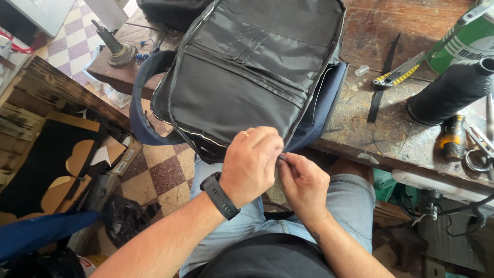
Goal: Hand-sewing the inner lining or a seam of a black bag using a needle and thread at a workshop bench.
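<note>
Your left hand (pixel 250 163) and right hand (pixel 303 184) both pinch the near edge of the open black-lined navy fabric backpack (pixel 247 77) overhanging the worn wooden bench's (pixel 391 128) front edge.

Scarred brown wooden workbench (pixel 391 128) fills the upper right, in bright daylight. Maroon-and-cream checkered tile floor (pixel 159 175) shows lower left and upper left.

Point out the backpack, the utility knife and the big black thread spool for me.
backpack (pixel 242 87): head view, on its black inner lining.
utility knife (pixel 399 76): head view, on its yellow and black handle.
thread spool (pixel 448 91): head view, on the wound black thread.
</note>
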